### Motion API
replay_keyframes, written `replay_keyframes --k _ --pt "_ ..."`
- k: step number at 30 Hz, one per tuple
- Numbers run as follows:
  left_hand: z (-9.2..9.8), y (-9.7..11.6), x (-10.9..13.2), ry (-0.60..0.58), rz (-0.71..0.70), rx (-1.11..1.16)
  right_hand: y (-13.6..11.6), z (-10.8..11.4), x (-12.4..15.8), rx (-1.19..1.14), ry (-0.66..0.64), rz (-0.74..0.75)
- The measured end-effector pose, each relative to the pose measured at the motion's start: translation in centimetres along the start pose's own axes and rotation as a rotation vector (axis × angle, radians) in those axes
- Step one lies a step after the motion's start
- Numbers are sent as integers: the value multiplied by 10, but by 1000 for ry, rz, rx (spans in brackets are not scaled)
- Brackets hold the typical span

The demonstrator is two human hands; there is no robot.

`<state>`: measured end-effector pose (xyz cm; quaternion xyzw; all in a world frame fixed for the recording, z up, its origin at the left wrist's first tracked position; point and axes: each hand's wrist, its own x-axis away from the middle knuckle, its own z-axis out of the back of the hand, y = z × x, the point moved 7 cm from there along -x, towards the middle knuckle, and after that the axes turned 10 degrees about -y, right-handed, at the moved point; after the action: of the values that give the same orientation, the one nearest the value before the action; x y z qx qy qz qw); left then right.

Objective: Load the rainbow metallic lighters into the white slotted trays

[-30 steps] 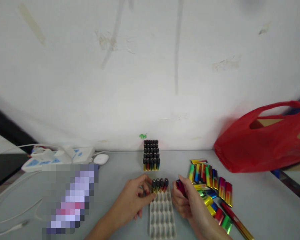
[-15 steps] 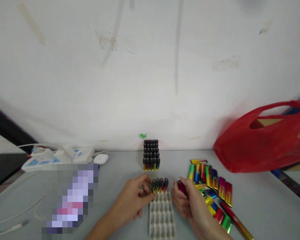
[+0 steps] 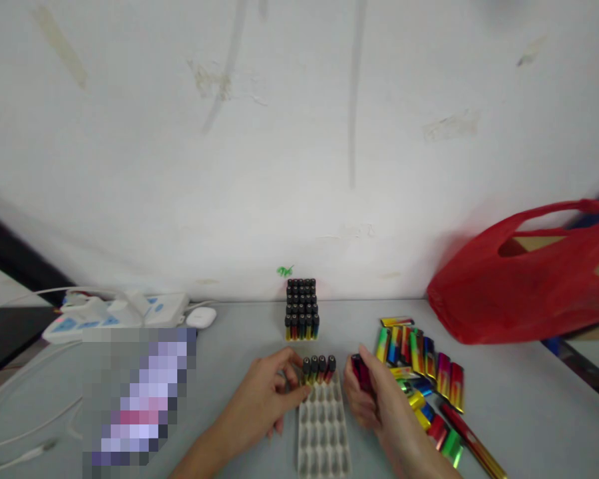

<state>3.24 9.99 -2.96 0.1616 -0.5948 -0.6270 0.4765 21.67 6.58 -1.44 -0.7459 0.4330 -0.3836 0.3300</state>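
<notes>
In the head view a pale moulded tray (image 3: 324, 426) with rows of small pockets lies on the table. Several black-topped lighters (image 3: 322, 366) stand in its far row. My left hand (image 3: 272, 389) holds the tray's far left corner, its thumb on the edge and index finger beside the leftmost lighter. To the right of the tray, my right hand (image 3: 374, 399) is closed around a dark purple lighter (image 3: 362, 371), its black top upward. My fingers hide its lower part.
A block of upright lighters (image 3: 302, 309) stands near the wall. Shiny multicoloured lighters (image 3: 422, 352) lie scattered on the right, by a red plastic bag (image 3: 524, 286). On the left are a power strip (image 3: 164, 309), a white case (image 3: 201, 317), cables and a blurred-out patch.
The lighter in my right hand has turned slightly more upright, and that hand has shifted a little. My left hand and the tray are almost unmoved.
</notes>
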Motion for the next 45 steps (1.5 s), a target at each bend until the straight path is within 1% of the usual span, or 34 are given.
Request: replay_keyframes --k 2,5,7,10,13,23,26,30,35,40,42,45 --pt "0 1 0 -2 -8 1 -7 1 2 76 26 90" --pt "0 2 1 -4 -17 -3 -16 8 7 220 123 211" --pt "0 3 1 -5 -15 -5 -21 11 10 321 175 267" --pt "0 5 2 -9 -5 -5 -27 10 11 462 187 329" --pt "-1 6 3 -10 -2 -3 -32 8 12 535 191 374" --pt "0 8 3 -2 -12 5 -38 15 11 631 239 435" --pt "-1 9 3 -5 -4 12 -39 12 12 676 229 444" --pt "0 8 3 -6 -12 9 -41 9 15 757 249 453" --pt "0 3 1 0 -17 4 -41 3 18 812 224 441" --pt "0 3 1 -5 -33 6 -44 -3 21 845 205 421" --pt "-1 4 1 -5 -22 8 -50 1 23 871 225 421" --pt "0 4 1 1 -4 11 -67 16 26 976 263 437"
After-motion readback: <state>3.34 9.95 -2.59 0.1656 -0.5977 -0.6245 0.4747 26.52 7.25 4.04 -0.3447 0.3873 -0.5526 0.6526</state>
